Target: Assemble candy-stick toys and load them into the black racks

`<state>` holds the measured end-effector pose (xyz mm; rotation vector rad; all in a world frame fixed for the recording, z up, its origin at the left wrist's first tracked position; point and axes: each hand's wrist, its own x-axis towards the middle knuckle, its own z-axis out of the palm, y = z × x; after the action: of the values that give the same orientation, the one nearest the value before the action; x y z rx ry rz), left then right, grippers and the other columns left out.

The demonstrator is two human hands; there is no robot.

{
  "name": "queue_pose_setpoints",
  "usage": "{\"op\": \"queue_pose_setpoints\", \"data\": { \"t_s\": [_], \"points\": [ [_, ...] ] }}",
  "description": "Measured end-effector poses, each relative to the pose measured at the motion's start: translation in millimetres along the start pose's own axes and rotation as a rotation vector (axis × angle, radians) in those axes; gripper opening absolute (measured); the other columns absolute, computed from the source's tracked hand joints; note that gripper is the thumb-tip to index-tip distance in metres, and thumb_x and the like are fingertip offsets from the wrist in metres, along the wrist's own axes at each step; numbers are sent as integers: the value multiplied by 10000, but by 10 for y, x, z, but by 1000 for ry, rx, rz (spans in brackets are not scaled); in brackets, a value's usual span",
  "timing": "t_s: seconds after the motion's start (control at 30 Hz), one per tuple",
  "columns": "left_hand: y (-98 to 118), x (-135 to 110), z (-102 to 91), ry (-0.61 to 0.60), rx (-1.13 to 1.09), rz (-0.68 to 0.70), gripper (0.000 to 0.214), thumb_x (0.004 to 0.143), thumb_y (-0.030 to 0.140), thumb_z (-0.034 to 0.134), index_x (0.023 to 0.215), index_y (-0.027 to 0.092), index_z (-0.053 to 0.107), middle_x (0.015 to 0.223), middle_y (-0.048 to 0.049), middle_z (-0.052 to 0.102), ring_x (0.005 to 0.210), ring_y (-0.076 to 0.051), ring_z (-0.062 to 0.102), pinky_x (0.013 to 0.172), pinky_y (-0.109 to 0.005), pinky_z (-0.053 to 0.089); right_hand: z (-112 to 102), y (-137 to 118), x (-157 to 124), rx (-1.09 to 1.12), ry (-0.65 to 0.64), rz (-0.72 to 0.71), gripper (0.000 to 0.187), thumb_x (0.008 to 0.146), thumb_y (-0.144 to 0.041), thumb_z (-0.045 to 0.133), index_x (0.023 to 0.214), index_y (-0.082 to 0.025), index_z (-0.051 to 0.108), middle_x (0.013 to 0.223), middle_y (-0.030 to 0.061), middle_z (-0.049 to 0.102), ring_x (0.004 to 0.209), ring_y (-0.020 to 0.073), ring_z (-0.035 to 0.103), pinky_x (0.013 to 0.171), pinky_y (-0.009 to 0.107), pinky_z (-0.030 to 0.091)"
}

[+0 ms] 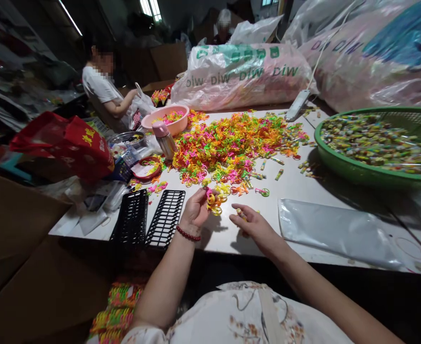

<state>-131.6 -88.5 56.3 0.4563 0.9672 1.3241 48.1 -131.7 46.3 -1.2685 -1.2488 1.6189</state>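
The cluster of small plastic pieces [215, 204], yellow with some pink, sits in my left hand [195, 209], gripped between thumb and fingers over the near part of the white table [268, 239]. At its four o'clock, my right hand [255, 227] pinches a small patterned tube [241, 215] in a narrow grip, apart from the cluster. From that cluster, the loose heap of bright pieces [228, 143] spreads at twelve to one o'clock. Two black racks [165, 215] lie side by side at nine, a flask [164, 143] stands between ten and eleven, and a pink basin [180, 126] is at eleven. The green basket [357, 174] of small tubes is toward two, and a flat plastic packet [332, 234] is between three and four.
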Motion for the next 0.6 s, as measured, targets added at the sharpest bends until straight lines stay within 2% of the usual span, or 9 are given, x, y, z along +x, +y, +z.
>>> {"op": "queue_pose_setpoints", "data": {
  "t_s": [0.07,0.17,0.27,0.33,0.47,0.6],
  "points": [
    [-36,-94,69,-36,-61,-22,93,783,228,661,771,165,593,746,-31,667,747,-147,662,803,-308,532,72,-6,71,56,-62,30,543,708,-552,713,1093,-187,601,667,-59,449,502,68,349,435,200,289],
    [-82,-207,124,-86,-66,-32,159,753,267,704,749,169,578,769,-39,676,817,-175,670,807,-319,521,157,55,131,15,-121,-15,406,703,-552,715,831,-180,613,593,-72,411,486,60,301,432,199,239],
    [-117,-263,106,-40,-37,16,243,695,303,757,706,163,559,789,-43,686,796,-159,658,750,-283,506,181,130,129,-62,-102,-47,401,710,-525,721,647,-184,519,549,-76,365,488,61,292,439,205,210],
    [-141,-270,65,21,-32,36,267,650,296,785,687,156,560,758,-21,675,710,-119,628,691,-244,489,160,141,104,-26,-97,-24,431,717,-504,724,603,-188,454,531,-81,330,478,58,274,436,207,196],
    [-204,-267,-34,71,-53,4,292,580,241,817,648,147,549,616,35,588,557,-60,537,567,-182,437,54,93,56,345,-221,197,390,714,-429,746,645,-192,445,501,-105,270,447,44,180,414,196,160],
    [-269,-290,-98,14,-53,-52,307,614,274,813,678,147,541,582,49,535,483,-37,476,442,-153,349,-54,109,49,638,-275,391,351,673,-321,783,675,-182,461,488,-104,302,444,35,175,409,172,153]
  ]
}}
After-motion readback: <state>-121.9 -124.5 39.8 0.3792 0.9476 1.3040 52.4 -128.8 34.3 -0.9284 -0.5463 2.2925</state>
